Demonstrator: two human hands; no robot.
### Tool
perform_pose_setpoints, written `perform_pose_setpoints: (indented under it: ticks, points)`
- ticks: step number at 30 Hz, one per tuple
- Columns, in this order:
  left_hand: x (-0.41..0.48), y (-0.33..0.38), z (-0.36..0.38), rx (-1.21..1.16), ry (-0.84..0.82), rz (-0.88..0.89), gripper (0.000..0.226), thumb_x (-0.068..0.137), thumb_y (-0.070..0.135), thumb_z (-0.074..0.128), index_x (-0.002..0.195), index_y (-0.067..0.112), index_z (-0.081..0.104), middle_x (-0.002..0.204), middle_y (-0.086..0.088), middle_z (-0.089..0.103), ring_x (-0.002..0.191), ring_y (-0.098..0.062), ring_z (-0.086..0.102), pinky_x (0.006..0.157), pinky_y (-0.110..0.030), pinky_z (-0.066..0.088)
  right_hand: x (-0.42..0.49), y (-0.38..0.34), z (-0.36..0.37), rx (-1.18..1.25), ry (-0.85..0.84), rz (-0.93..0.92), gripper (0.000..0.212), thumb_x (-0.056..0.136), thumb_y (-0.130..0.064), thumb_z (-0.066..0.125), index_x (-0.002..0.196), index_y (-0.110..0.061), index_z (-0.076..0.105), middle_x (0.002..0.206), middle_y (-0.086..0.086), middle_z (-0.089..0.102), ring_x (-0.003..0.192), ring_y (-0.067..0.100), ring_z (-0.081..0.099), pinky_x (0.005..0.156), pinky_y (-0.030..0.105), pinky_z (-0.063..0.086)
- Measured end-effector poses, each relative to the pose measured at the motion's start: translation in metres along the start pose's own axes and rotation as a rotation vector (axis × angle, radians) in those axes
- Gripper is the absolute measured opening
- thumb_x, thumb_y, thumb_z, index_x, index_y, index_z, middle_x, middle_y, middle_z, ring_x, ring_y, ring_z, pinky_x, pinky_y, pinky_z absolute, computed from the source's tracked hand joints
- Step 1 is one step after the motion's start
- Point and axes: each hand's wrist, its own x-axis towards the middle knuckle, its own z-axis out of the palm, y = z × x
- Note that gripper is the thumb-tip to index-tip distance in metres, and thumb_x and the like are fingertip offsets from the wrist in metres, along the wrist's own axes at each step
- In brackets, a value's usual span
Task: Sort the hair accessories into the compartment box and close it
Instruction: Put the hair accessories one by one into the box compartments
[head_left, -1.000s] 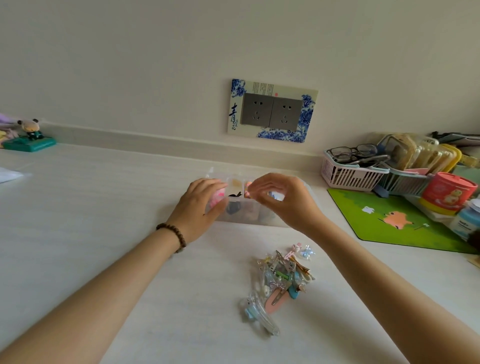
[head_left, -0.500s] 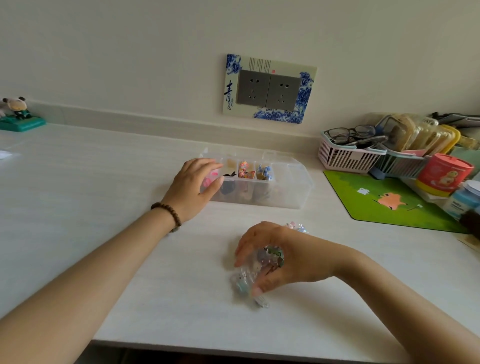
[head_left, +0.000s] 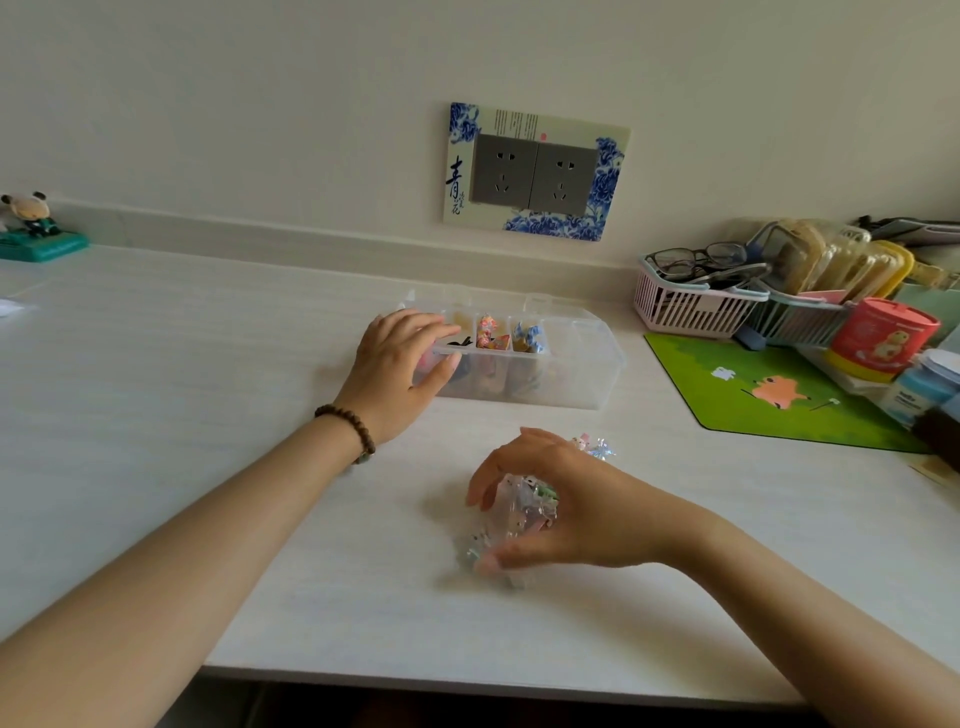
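Two hands are over the table (head_left: 208, 415). The left hand (head_left: 397, 369) lies with relaxed fingers on the left end of the clear compartment box (head_left: 587, 364), whose long axis runs parallel to the back edge. Nearer the front edge, the right hand (head_left: 566, 509) curls round a pile of hair clips (head_left: 524, 506).

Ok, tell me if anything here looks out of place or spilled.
Nothing spilled or damaged. A pile of hair clips lies loose on the desk, unsorted, under the curled right hand; a few small pieces lie apart behind it. The compartment box stands open.
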Motion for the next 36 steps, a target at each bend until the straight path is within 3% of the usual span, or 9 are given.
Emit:
perform_pose_setpoints:
  ticks: [5,8,10,15,18,23,28,31,36]
  points:
    - [-0.001,0.002,-0.001,-0.001,0.006,-0.006,0.051,0.086,0.05,0.031,0.12,0.02,0.055,0.128,-0.004,0.053,0.124,-0.022,0.037,0.108,-0.041,0.022,-0.002,0.003,0.008,-0.056,0.017,0.011,0.032,0.074,-0.046,0.071,0.102,-0.033,0.062,0.091,-0.015,0.063,0.096,0.0,0.055,0.116,0.021,0.003]
    - [-0.001,0.005,-0.001,0.015,0.01,0.028,0.048,0.087,0.047,0.033,0.119,0.019,0.056,0.124,-0.005,0.055,0.122,-0.025,0.04,0.107,-0.046,0.024,0.001,0.001,0.008,0.156,0.069,0.042,0.023,0.078,-0.031,0.072,0.099,-0.025,0.064,0.091,-0.011,0.065,0.086,0.0,0.06,0.109,0.027,0.031]
    - [-0.001,0.008,0.001,0.029,0.02,0.064,0.045,0.088,0.045,0.035,0.118,0.02,0.056,0.123,-0.004,0.056,0.121,-0.027,0.042,0.106,-0.05,0.025,0.004,0.0,-0.001,0.495,0.187,0.075,0.02,0.077,-0.02,0.074,0.095,-0.019,0.065,0.088,-0.002,0.067,0.082,0.007,0.063,0.082,0.029,0.052]
    - [-0.004,0.014,0.005,0.03,0.016,0.058,0.046,0.088,0.049,0.031,0.12,0.025,0.053,0.126,0.003,0.053,0.126,-0.019,0.036,0.111,-0.039,0.006,0.018,0.031,-0.038,0.948,0.441,0.233,0.037,0.076,-0.021,0.064,0.111,-0.01,0.059,0.086,0.005,0.068,0.077,0.013,0.063,0.077,0.022,0.052]
    - [-0.005,0.013,0.005,0.023,0.029,0.056,0.043,0.088,0.048,0.033,0.119,0.026,0.053,0.124,0.004,0.054,0.126,-0.017,0.036,0.11,-0.032,0.003,0.027,0.052,-0.06,1.09,0.52,0.336,0.031,0.088,-0.017,0.055,0.118,-0.011,0.055,0.086,0.003,0.067,0.075,0.012,0.064,0.074,0.022,0.055]
    - [-0.004,0.013,0.006,0.035,0.018,0.053,0.046,0.088,0.05,0.031,0.122,0.027,0.051,0.126,0.005,0.053,0.127,-0.016,0.034,0.111,-0.033,0.004,0.045,0.084,-0.087,0.806,0.673,0.458,0.031,0.084,-0.015,0.063,0.114,-0.012,0.053,0.097,0.008,0.071,0.087,0.02,0.068,0.082,0.03,0.054]
    - [-0.003,0.011,0.006,0.058,0.019,0.055,0.048,0.088,0.05,0.03,0.122,0.025,0.052,0.126,0.004,0.053,0.127,-0.017,0.035,0.111,-0.035,0.007,0.062,0.099,-0.087,0.314,0.618,0.494,0.032,0.083,-0.026,0.066,0.108,-0.009,0.06,0.092,0.004,0.072,0.077,0.017,0.069,0.063,0.024,0.056]
    - [-0.003,0.012,0.006,0.067,0.019,0.056,0.048,0.088,0.051,0.03,0.121,0.025,0.052,0.126,0.004,0.054,0.126,-0.016,0.036,0.112,-0.035,0.008,0.065,0.111,-0.084,0.108,0.504,0.506,0.033,0.085,-0.034,0.062,0.111,-0.013,0.063,0.104,0.005,0.071,0.091,0.016,0.066,0.085,0.034,0.055]
    - [-0.002,0.011,0.006,0.054,0.026,0.059,0.049,0.088,0.051,0.029,0.122,0.025,0.052,0.127,0.004,0.053,0.126,-0.016,0.034,0.111,-0.033,0.007,0.053,0.105,-0.082,0.048,0.674,0.398,0.028,0.09,-0.027,0.057,0.115,-0.015,0.06,0.11,0.0,0.067,0.098,0.013,0.062,0.087,0.026,0.048]
